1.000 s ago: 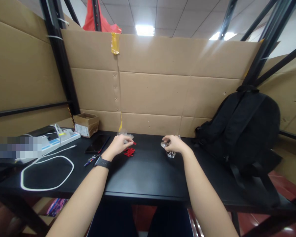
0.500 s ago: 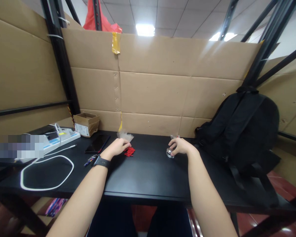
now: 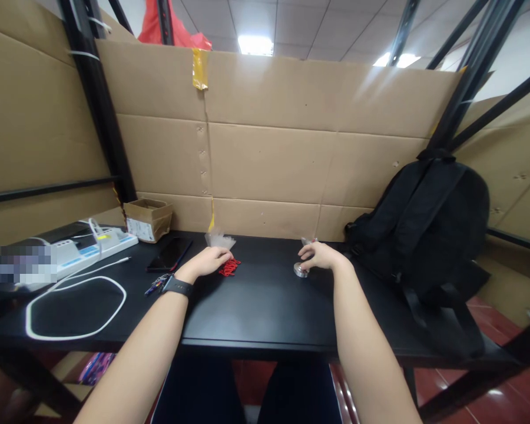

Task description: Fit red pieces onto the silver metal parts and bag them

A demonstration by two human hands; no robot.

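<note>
My left hand (image 3: 212, 259), with a dark watch on its wrist, rests over a small heap of thin red cords (image 3: 229, 268). Its fingers are bent together at the far edge of the heap; their tips are partly hidden. On the right, my right hand (image 3: 324, 257) reaches down to a small round silver-and-clear container (image 3: 301, 270) on the black table. Thumb and fingers are curled over it and touch it. Behind the left hand lies a clear plastic bag (image 3: 221, 240). Another small clear packet (image 3: 308, 241) shows partly behind the right hand.
A black backpack (image 3: 441, 235) stands at the right. Left lie a phone (image 3: 170, 254), keys (image 3: 156, 284), an open cardboard box (image 3: 148, 221), a white power strip (image 3: 88, 253) and a looped white cable (image 3: 70, 337). A cardboard wall (image 3: 265, 165) closes off the back.
The whole view has shifted slightly. My right hand's grip on the round container has changed a little, and the container now looks flatter. My left hand stays at the red cords.
</note>
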